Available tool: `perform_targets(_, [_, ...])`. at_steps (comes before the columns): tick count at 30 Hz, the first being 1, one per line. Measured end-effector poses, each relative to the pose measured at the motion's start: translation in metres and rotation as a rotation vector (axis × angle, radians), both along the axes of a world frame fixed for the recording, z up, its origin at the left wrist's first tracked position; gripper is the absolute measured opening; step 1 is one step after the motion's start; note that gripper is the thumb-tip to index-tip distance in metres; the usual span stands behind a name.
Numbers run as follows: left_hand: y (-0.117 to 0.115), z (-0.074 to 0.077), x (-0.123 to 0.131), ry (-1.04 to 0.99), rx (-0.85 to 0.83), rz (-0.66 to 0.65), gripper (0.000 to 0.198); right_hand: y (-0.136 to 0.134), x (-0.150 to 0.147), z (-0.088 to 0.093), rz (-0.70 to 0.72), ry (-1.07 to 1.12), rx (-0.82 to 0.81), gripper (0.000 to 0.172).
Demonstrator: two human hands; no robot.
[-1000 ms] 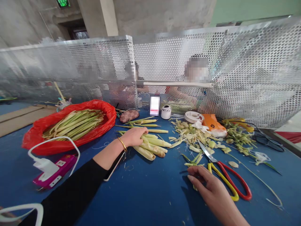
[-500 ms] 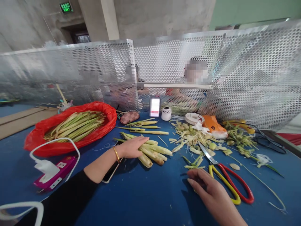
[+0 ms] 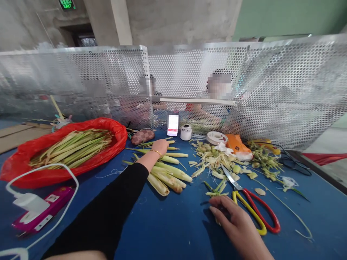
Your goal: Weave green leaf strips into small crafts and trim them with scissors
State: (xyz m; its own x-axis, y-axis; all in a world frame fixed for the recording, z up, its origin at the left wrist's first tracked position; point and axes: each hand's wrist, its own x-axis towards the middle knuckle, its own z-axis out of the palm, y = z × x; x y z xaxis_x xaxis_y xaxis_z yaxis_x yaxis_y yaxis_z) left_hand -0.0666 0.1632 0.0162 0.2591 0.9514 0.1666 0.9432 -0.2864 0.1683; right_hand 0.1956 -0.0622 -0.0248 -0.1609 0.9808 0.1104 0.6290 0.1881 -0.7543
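Note:
My left hand (image 3: 159,147), with a thin gold bangle at its wrist, reaches over the thin plant stalks (image 3: 177,155) at the back of the table; its fingertips are hidden behind the hand. Just in front of it lies a bunch of thick pale-green stalks (image 3: 168,177). My right hand (image 3: 234,218) hovers or rests low on the right, fingers loosely curved, thumb and forefinger apart. Beside it lie scissors (image 3: 242,189) with one red and one yellow handle, blades pointing away. A few short green cuttings (image 3: 217,187) lie just beyond its fingertips.
A red plastic bag (image 3: 116,144) full of long stalks stands left, by a purple power strip (image 3: 43,209). Peeled scraps (image 3: 208,155), a tape roll (image 3: 217,137) and an orange packet (image 3: 238,145) lie back right. A phone (image 3: 172,124) stands before a perforated metal screen (image 3: 187,72); people sit behind it.
My left hand has left the thick stalk bunch and moved forward to the thin stalks behind. My right hand keeps its place by the scissors. The view has turned slightly right.

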Motion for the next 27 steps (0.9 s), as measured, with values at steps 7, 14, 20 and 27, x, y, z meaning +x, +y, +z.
perform_targets(7, [-0.042, 0.047, 0.017, -0.131, 0.265, -0.021, 0.026, -0.003, -0.003, 0.009, -0.063, -0.019, 0.145, 0.020])
perform_targets(14, [-0.152, 0.069, 0.068, -0.605, 0.257, -0.327, 0.013, -0.008, 0.001, 0.016, -0.137, 0.193, 0.287, 0.027])
perform_targets(20, [-0.194, 0.028, 0.092, -0.506, -0.177, -0.441, 0.009, -0.008, -0.001, 0.022, -0.129, 0.544, 0.170, 0.025])
perform_targets(27, [-0.121, 0.048, 0.063, -0.334, -0.061, -0.119, 0.033, -0.005, 0.000, 0.015, -0.250, 0.749, 0.007, 0.028])
